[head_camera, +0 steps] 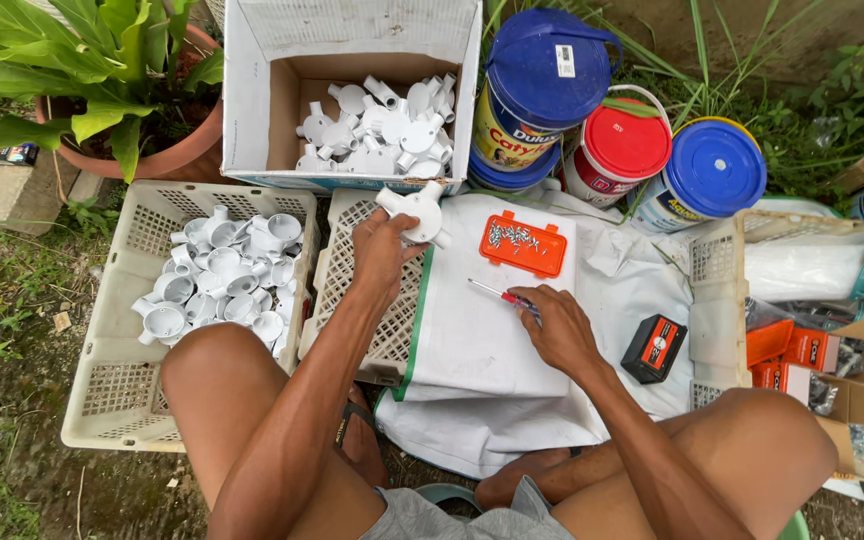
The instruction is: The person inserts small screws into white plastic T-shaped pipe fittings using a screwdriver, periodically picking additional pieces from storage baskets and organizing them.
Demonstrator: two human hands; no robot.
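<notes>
A person sits low on the ground outdoors, knees apart, with the work spread between them. The biggest thing is the white sack cloth point(512, 330) laid over an upturned crate, which serves as the work surface. To the left stands a cream plastic basket point(112, 350) holding a heap of white round conduit fittings point(222, 285); at the far side an open cardboard box point(252, 110) holds another heap of white fittings point(382, 125). Which heap is finished I cannot tell, but both are well filled, so the work seems to be somewhere in the middle. Three paint buckets, two with blue lids point(547, 70) and one with a red lid point(624, 140), stand far right of the box. On the cloth lies an orange tray of small screws point(522, 243), and near the right knee a small black and orange box point(652, 347). The left hand point(382, 250) is closed around one white three-way fitting point(417, 210), held up at the far edge of the cloth. The right hand point(557, 325) is closed on a thin screwdriver point(497, 293), its tip pointing left over the cloth.
</notes>
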